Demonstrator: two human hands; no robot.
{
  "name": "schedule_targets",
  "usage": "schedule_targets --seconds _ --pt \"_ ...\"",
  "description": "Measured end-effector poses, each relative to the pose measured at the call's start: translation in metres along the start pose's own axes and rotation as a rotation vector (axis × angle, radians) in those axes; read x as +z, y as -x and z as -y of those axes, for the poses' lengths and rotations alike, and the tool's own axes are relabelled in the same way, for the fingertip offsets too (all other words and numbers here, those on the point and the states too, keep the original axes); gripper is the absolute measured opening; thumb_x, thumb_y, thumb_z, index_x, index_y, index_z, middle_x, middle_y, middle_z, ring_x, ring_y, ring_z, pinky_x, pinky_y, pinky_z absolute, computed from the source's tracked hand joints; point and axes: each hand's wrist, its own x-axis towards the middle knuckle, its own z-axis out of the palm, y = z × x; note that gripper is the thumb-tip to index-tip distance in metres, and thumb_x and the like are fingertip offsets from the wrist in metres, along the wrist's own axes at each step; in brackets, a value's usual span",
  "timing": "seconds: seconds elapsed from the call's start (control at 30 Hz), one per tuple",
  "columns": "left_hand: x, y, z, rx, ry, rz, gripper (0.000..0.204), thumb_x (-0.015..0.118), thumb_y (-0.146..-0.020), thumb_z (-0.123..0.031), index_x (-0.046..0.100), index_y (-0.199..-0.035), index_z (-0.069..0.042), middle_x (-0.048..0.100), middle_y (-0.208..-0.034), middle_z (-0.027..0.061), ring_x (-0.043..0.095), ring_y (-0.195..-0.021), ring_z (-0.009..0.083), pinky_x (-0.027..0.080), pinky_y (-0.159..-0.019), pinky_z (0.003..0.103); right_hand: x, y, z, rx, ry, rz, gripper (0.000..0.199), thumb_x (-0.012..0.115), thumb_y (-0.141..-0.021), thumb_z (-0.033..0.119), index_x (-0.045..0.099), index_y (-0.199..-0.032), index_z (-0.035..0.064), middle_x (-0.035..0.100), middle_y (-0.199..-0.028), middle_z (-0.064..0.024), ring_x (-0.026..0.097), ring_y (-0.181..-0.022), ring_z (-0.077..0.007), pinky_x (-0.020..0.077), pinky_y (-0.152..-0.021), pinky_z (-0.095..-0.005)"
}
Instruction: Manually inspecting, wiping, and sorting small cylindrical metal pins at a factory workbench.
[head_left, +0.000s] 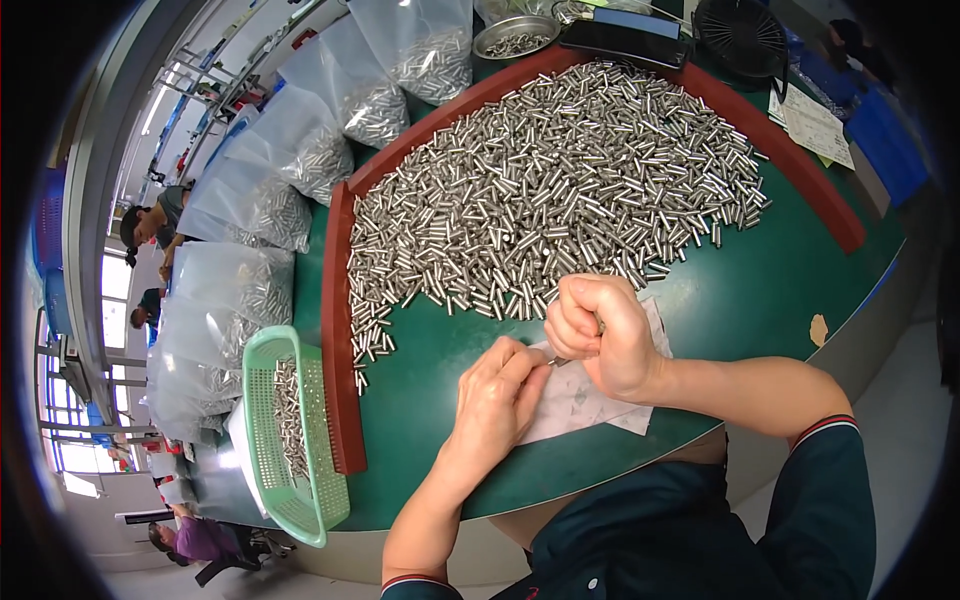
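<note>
My left hand point(497, 397) is closed in a pinch. At its fingertips a bit of a small metal pin point(556, 361) shows, close under my right hand. The right hand point(608, 335) is curled into a fist just above and to the right; whatever its fingers hold is hidden. Both hands are over a creased whitish sheet point(570, 405) with grey smudges, lying on the green tabletop point(430, 360). Beyond them spreads a big heap of short, shiny metal pins point(550, 180), its near edge close to my right knuckles.
Dark red rails point(342, 330) border the heap. To the left stand a green basket point(262, 440) holding pins and several clear bags point(285, 195) of pins. A metal dish point(517, 38), a phone point(625, 40), a black fan point(740, 40) and papers point(812, 125) lie at the back.
</note>
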Motion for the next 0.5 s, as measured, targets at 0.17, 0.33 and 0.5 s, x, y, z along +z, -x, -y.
schedule_targets --seconds 0.17,0.33,0.5 --pt "0.0007 0.0009 -0.0036 -0.036 0.028 0.001 0.008 0.062 -0.067 0.001 0.057 -0.073 -0.001 0.051 -0.068 0.0091 0.053 -0.058 0.0256 0.043 -0.051 0.033 0.0006 0.0015 -0.0011 0.001 0.004 -0.008 0.032 0.033 -0.082 0.017 0.027 -0.051 0.011 0.026 -0.042 0.001 0.019 -0.039 -0.0077 0.0169 -0.04 -0.024" --pt "0.0005 0.0003 -0.0046 -0.063 0.024 0.0 0.008 0.062 -0.066 0.001 0.057 -0.071 -0.001 0.052 -0.068 0.009 0.054 -0.057 0.0255 0.044 -0.051 0.033 0.0058 0.0014 -0.0063 -0.033 0.055 -0.02 0.032 0.034 -0.081 0.016 0.027 -0.05 0.0107 0.026 -0.043 0.0021 0.021 -0.04 -0.0074 0.0187 -0.041 -0.0235" --pt "-0.0004 -0.0034 -0.006 -0.059 0.01 0.008 0.007 0.062 -0.067 0.001 0.056 -0.071 -0.001 0.052 -0.068 0.0092 0.053 -0.057 0.0267 0.043 -0.051 0.034 0.0097 0.0001 -0.0085 -0.067 0.171 -0.026 0.032 0.034 -0.081 0.012 0.026 -0.051 0.0092 0.026 -0.045 0.002 0.023 -0.042 -0.0069 0.0203 -0.042 -0.0235"
